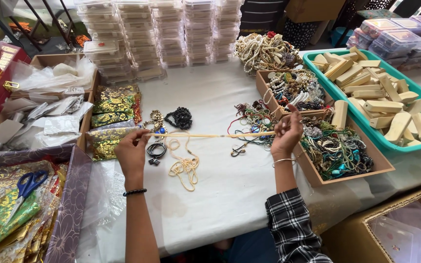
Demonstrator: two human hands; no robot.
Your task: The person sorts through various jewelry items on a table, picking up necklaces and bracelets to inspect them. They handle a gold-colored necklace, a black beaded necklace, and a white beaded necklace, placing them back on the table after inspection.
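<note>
The left hand (131,153) and right hand (287,130) each pinched an end of a cream bead strand (210,135), stretched taut above the white desk (220,190). Part of that strand looked straightened, while a loose coil (183,168) of it lay on the desk between the hands. Right of it, wooden trays (366,168) held tangled bead necklaces; farther right a teal basket (417,127) held pale wooden blocks. Stacked clear plastic boxes (166,34) stood at the far side. At near left, a box (69,214) held brocade pouches and blue scissors (28,185).
</note>
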